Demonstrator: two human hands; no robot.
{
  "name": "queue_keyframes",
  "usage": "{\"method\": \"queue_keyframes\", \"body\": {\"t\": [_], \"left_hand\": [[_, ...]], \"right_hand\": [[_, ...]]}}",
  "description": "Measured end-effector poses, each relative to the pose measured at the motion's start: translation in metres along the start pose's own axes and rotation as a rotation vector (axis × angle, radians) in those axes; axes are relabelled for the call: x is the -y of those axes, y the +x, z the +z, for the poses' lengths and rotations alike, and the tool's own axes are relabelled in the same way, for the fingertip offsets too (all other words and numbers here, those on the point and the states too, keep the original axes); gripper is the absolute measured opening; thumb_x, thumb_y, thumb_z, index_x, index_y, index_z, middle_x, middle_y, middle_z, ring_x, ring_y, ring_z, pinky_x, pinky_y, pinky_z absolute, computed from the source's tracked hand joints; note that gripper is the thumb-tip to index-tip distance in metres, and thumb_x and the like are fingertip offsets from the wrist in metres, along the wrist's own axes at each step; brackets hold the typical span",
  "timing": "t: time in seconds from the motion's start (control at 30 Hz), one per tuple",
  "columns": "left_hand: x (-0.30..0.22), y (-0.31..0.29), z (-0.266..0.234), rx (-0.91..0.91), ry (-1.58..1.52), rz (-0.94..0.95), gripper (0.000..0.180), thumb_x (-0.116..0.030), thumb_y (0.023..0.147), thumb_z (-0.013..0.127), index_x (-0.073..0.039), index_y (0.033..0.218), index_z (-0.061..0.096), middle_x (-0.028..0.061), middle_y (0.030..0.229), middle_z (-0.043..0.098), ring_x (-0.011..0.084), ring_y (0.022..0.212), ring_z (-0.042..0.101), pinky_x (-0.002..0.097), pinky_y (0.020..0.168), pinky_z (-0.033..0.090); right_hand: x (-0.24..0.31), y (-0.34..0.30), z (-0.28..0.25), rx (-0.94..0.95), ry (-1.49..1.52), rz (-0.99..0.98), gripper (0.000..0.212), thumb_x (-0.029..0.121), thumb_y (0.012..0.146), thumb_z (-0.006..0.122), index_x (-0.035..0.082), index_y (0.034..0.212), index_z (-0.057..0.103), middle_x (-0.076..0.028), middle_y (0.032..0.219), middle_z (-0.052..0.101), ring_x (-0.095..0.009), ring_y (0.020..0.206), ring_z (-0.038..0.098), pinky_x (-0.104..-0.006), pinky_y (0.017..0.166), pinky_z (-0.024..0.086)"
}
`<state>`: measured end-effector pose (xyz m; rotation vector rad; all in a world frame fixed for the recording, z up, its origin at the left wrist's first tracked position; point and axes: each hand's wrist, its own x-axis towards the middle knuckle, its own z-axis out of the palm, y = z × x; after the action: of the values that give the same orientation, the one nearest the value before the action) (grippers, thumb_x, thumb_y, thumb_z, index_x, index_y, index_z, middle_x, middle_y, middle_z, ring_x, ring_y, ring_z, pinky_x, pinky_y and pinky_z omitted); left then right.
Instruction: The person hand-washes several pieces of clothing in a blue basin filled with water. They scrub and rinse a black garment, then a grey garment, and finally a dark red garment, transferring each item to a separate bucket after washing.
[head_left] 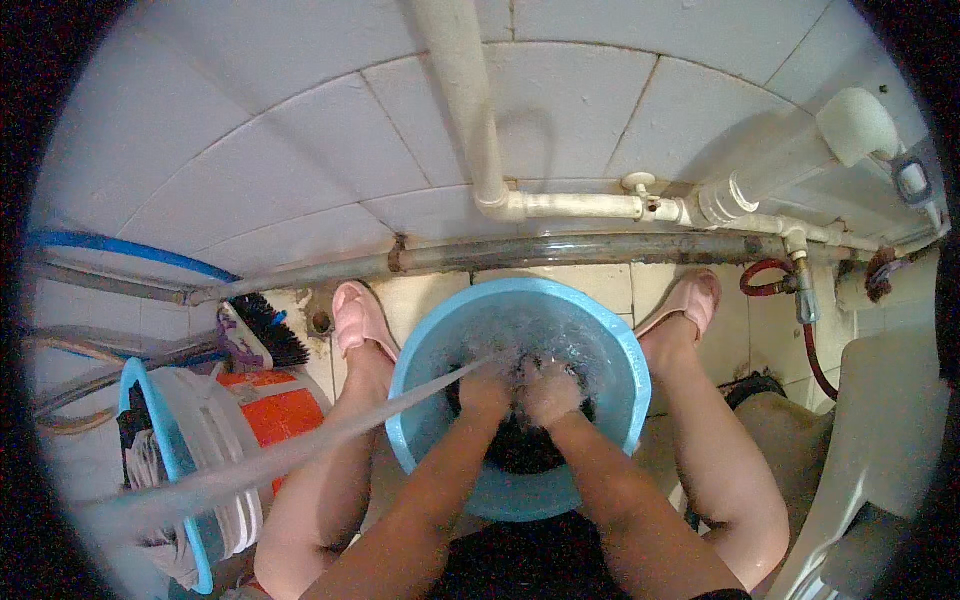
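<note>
At the far left, a whitish bucket (205, 412) stands with orange-red on its lower part and a light blue rim (172, 445) around its top; whether that rim belongs to a separate basin I cannot tell. Grey cloth (148, 460) and something black show inside the rim. Beyond the bucket, a brush (265, 332) with black bristles sits near the wall. Next comes a pink slipper (360, 317) on the person's left foot.

A stream of water (330, 435) slants from the lower left into a light blue basin (413, 448), which stands on the floor between the person's feet. The basin holds water, frothy and splashing toward its far side, and a dark bundle (525, 452) lies in the middle; its kind is unclear. The left hand (484, 394) and, just beside it, the right hand (549, 394) reach down into the basin at the bundle. Splashing water hides their fingers, so I cannot tell whether they are apart, together or clamped on it.

Right of the basin are the other pink slipper (690, 303) and, by the wall, a red hose (822, 362).
</note>
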<state>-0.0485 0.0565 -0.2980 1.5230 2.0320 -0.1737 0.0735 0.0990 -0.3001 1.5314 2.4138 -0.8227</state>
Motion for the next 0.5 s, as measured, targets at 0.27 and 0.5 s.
{"method": "queue_keyframes", "body": {"t": [0.27, 0.5], "left_hand": [[-0.001, 0.025, -0.012, -0.106, -0.38, -0.127, 0.052, -0.043, 0.087, 0.048, -0.013, 0.13, 0.042, 0.0172, 0.128, 0.046, 0.0372, 0.118, 0.044, 0.0458, 0.096, 0.038], [-0.01, -0.09, -0.083, -0.05, -0.503, 0.107, 0.059, -0.048, 0.085, 0.051, -0.018, 0.134, 0.038, 0.0185, 0.126, 0.044, 0.0379, 0.119, 0.039, 0.053, 0.098, 0.03]], "right_hand": [[-0.015, 0.037, -0.008, -0.017, 0.578, 0.224, 0.052, 0.035, 0.087, 0.051, 0.006, 0.129, 0.043, -0.023, 0.121, 0.052, -0.035, 0.112, 0.051, -0.0407, 0.092, 0.042], [0.001, -0.048, -0.093, 0.204, 0.459, 0.124, 0.083, 0.062, 0.073, 0.059, 0.019, 0.139, 0.031, -0.024, 0.136, 0.036, -0.035, 0.131, 0.028, -0.057, 0.101, 0.024]]}}
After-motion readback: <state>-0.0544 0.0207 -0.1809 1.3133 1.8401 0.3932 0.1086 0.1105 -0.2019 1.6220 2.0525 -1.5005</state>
